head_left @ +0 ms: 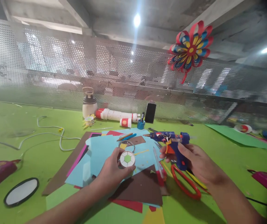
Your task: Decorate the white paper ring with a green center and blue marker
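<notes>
Round piece in left hand, glue gun in right hand, both grips closed, scissors nearby

On a green tabletop, spread with craft things.
Mid-table, layered coloured paper; behind, 1 flask, 1 red-and-white tube, 1 tipped cup, 1 blue pot, 1 upright phone; at left, white cable, 1 black-rimmed oval; at right, 1 green sheet.

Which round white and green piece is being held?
The white piece with a green hexagon, pinched in the left hand; the yellow-petalled one sits by the beige jug.
</notes>
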The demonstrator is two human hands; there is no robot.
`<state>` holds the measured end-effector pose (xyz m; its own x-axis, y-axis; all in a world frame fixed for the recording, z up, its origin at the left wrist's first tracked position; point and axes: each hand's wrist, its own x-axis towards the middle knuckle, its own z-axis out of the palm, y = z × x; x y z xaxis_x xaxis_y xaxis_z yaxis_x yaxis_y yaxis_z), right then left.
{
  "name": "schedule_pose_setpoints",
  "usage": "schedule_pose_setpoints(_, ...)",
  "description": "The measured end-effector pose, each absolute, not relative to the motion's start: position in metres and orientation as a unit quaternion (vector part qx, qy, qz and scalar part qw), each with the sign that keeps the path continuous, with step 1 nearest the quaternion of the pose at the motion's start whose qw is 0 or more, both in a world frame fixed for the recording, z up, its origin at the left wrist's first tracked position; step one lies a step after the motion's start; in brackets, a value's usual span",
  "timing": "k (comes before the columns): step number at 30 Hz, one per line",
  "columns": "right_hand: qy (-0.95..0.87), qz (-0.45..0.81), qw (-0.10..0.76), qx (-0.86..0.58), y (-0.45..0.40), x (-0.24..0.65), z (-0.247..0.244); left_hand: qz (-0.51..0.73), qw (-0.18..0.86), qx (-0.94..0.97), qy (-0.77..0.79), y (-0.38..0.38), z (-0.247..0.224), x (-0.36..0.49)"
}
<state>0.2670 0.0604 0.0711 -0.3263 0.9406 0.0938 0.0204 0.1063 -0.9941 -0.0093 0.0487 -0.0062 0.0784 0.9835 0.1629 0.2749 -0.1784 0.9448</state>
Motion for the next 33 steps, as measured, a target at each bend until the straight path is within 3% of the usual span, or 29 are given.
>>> schedule_pose_setpoints(14,-0.577,0.585,0.412,-0.394,0.069,0.266,0.051,0.473,0.466,0.599,0.448,0.04,0.009,-0.012)
schedule_pose_setpoints(25,-0.606,0.597,0.342,-0.399,0.061,0.264,0.055,0.486,0.37,0.708,0.355,0.04,0.02,-0.022)
schedule_pose_setpoints(33,-0.651,0.568,0.313,-0.395,0.059,0.263,0.061,0.463,0.408,0.707,0.346,0.039,0.021,-0.022)
